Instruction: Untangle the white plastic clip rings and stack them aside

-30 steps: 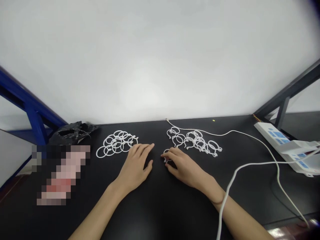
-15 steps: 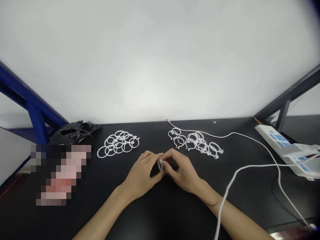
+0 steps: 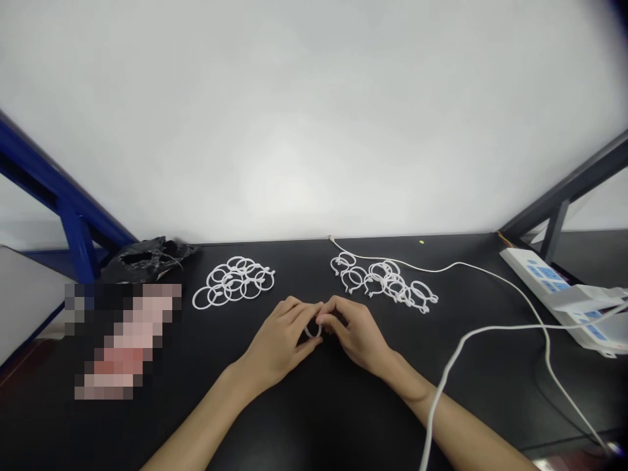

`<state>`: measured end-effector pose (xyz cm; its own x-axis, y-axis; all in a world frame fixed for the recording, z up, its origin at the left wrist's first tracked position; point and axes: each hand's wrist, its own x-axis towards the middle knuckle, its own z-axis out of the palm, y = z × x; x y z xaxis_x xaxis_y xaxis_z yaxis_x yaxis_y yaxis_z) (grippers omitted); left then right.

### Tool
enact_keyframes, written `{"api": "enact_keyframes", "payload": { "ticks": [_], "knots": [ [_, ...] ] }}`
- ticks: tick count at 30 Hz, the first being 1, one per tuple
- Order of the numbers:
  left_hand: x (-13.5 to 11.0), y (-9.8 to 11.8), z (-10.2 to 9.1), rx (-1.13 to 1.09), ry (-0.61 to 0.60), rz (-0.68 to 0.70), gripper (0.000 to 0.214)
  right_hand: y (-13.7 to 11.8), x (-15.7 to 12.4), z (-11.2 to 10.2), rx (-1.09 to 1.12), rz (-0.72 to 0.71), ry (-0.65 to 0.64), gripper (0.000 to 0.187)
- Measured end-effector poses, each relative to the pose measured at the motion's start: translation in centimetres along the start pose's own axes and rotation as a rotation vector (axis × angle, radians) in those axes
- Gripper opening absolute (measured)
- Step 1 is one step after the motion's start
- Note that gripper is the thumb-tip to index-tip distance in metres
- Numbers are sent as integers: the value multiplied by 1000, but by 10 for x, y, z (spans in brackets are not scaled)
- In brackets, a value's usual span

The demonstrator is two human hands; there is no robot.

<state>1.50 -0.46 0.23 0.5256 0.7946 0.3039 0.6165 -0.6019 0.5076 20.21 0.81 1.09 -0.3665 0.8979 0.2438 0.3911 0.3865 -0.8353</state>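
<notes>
Head view, item by item.

Left hand (image 3: 280,335): lying on the black tabletop (image 3: 314,405), its fingertips pinching one side of a single white ring (image 3: 313,330). A second ago this hand was lying flat and unoccupied; it is now sharing the hold.

Right hand (image 3: 356,330): meeting the left at the middle of the table, its fingertips gripping the other side of the same ring. A second ago it was picking at the near edge of the right-hand pile; since then it has been drawing back toward the body.

White ring: sitting between the two sets of fingertips, just above the tabletop, mostly hidden by the fingers. Whether it is open or snapped closed cannot be told. Judged from the shift, one ring is out of the right pile and is being worked with both hands.

Right pile of rings (image 3: 385,280): lying beyond the right hand, many showing small tabs or gaps.

Left pile of rings (image 3: 234,280): lying beyond the left hand, looking plainer and rounder.

Also present: white cable (image 3: 471,333), power strip (image 3: 564,294), crumpled black bag (image 3: 147,256).
</notes>
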Motion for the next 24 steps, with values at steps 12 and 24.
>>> {"api": "enact_keyframes", "payload": {
  "ticks": [12, 24],
  "knots": [
    [23, -45, -33, 415, 336, -314, 32, 36, 10, -26, -880, -6, 296, 27],
    [36, -34, -31, 494, 300, -368, 40, 21, 6, -26, -766, -9, 266, 13]
  ]
}}
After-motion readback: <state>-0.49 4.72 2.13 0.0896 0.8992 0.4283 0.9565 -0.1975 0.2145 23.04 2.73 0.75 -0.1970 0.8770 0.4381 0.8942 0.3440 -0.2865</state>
